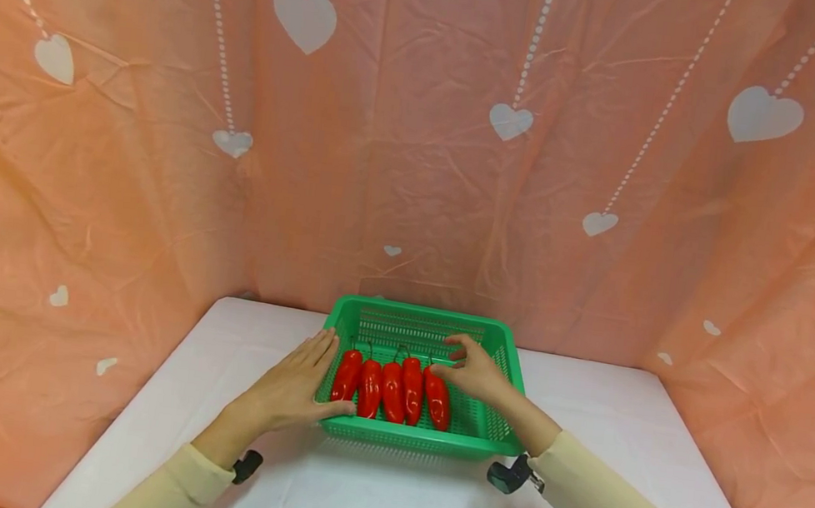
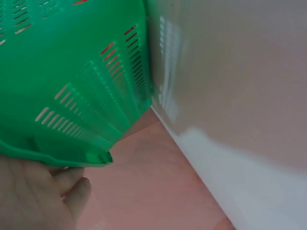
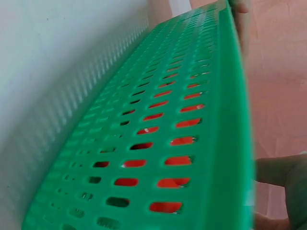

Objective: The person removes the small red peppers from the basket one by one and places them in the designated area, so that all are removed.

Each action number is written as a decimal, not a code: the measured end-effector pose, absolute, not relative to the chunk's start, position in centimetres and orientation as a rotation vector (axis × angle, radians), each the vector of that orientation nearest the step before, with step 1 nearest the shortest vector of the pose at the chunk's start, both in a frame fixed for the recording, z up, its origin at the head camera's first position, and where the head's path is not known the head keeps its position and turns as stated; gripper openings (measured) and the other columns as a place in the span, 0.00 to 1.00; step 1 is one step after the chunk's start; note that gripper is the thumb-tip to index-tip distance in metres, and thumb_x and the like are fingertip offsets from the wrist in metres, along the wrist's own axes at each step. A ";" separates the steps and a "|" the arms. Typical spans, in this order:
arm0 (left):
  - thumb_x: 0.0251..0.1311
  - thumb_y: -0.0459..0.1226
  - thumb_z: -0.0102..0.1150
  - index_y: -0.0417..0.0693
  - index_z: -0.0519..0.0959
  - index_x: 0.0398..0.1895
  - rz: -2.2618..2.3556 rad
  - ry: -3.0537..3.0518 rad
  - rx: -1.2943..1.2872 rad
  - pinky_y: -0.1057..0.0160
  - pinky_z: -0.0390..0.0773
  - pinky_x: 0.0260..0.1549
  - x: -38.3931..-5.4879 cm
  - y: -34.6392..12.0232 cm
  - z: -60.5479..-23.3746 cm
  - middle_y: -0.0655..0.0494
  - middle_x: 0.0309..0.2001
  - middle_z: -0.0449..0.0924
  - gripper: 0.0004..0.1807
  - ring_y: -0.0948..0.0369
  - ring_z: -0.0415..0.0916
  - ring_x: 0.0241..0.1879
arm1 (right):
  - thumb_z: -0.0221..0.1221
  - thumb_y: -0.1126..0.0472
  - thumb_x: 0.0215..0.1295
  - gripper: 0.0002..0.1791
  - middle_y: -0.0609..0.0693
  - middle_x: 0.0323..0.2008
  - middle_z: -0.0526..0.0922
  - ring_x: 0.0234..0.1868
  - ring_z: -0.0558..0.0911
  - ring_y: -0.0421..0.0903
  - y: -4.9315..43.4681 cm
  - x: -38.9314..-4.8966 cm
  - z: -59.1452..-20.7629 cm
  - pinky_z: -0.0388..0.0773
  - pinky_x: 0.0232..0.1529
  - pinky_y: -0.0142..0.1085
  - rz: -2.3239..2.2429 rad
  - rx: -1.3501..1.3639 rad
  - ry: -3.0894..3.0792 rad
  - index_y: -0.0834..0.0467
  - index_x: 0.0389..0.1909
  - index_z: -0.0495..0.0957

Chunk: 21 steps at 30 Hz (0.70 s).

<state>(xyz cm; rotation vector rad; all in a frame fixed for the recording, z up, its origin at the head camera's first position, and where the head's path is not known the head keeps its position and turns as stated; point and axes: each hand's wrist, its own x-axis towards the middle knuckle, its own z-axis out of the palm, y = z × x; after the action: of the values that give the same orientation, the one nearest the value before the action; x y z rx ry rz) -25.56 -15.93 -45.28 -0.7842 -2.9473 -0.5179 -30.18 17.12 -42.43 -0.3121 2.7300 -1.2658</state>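
Several red peppers [image 1: 392, 390] with dark stems lie side by side in a green plastic basket [image 1: 417, 438]. My left hand [image 1: 295, 379] rests at the basket's front left corner, its straight fingers along the left rim and the thumb on the front rim. The left wrist view shows this hand [image 2: 36, 196] against the basket's rim. My right hand [image 1: 477, 373] reaches over the right side, thumb beside the top of the rightmost pepper [image 1: 438, 402], with a gap between thumb and fingers. In the right wrist view, part of the right hand [image 3: 283, 175] shows beyond the rim.
The basket stands on a white-covered table [image 1: 364, 500], near its back edge. A pink curtain [image 1: 402, 170] with white hearts hangs behind and along both sides. Red shows through the slots of the basket wall [image 3: 144, 129] in the right wrist view.
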 end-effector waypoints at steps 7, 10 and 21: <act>0.66 0.72 0.55 0.27 0.50 0.84 -0.543 -2.959 -0.755 0.42 0.47 0.84 -25.3 -15.9 -45.3 0.34 0.86 0.44 0.65 0.39 0.41 0.86 | 0.72 0.59 0.69 0.32 0.70 0.62 0.81 0.62 0.81 0.65 16.8 -31.0 -43.3 0.86 0.55 0.54 -1.286 -0.213 2.716 0.65 0.70 0.74; 0.67 0.72 0.55 0.28 0.49 0.84 -0.550 -2.959 -0.758 0.42 0.46 0.84 -25.3 -15.9 -45.4 0.34 0.86 0.43 0.64 0.39 0.40 0.86 | 0.72 0.61 0.68 0.31 0.70 0.60 0.81 0.60 0.82 0.65 16.8 -31.3 -43.8 0.86 0.55 0.53 -1.298 -0.189 2.712 0.66 0.68 0.75; 0.68 0.72 0.53 0.29 0.50 0.84 -0.532 -2.946 -0.720 0.43 0.47 0.84 -25.2 -15.9 -45.8 0.36 0.86 0.44 0.64 0.42 0.40 0.86 | 0.72 0.64 0.67 0.30 0.71 0.60 0.81 0.59 0.83 0.66 17.2 -31.5 -45.5 0.86 0.54 0.52 -1.394 -0.148 2.636 0.67 0.67 0.76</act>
<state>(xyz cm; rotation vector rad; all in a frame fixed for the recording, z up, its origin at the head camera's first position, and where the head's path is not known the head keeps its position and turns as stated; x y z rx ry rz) -25.22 -15.88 -45.81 -0.7204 -2.9459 -0.5319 -31.48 17.18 -45.51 -0.1484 2.6363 -1.3935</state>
